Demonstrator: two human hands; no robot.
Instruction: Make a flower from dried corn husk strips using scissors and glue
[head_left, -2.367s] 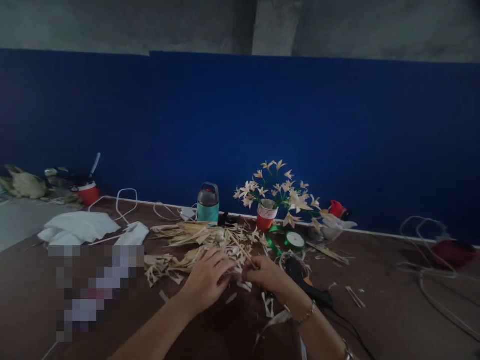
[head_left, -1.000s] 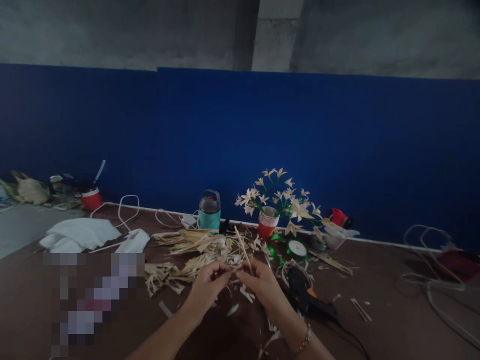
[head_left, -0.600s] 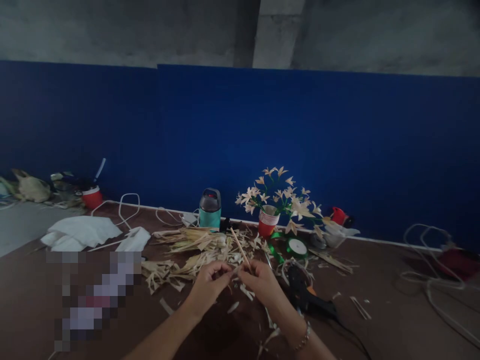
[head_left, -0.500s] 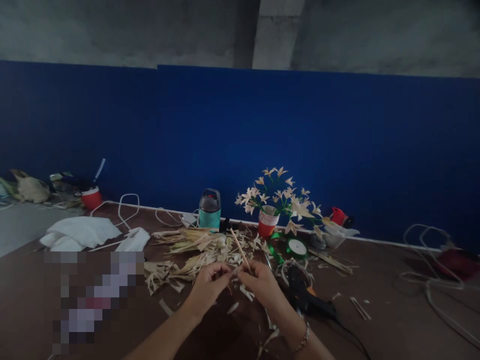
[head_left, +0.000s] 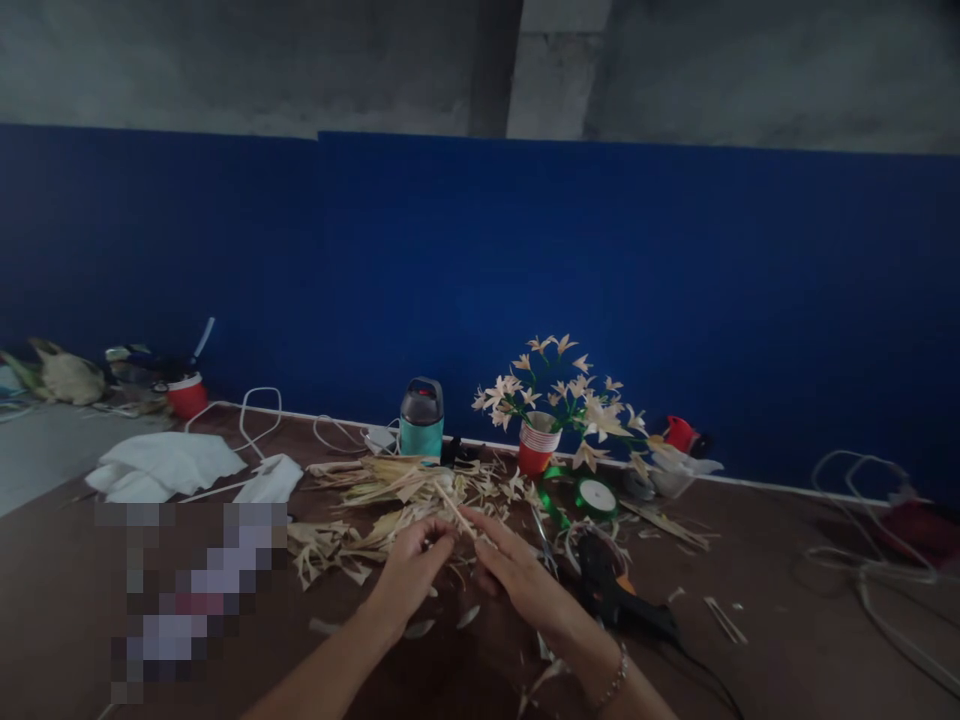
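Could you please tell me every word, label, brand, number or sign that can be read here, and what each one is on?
None can be read in this view.
Ribbon spool: any print on its pale face is too small to read.
Teal bottle: no legible marking.
Glue gun: too dark and blurred to tell.
Thin stick: no readable mark.

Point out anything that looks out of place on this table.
Two thin strips lie to the right of the black glue gun, apart from the main husk heap, like stray offcuts. Nothing else plainly stands out; the pixelated patch at left can't be judged.
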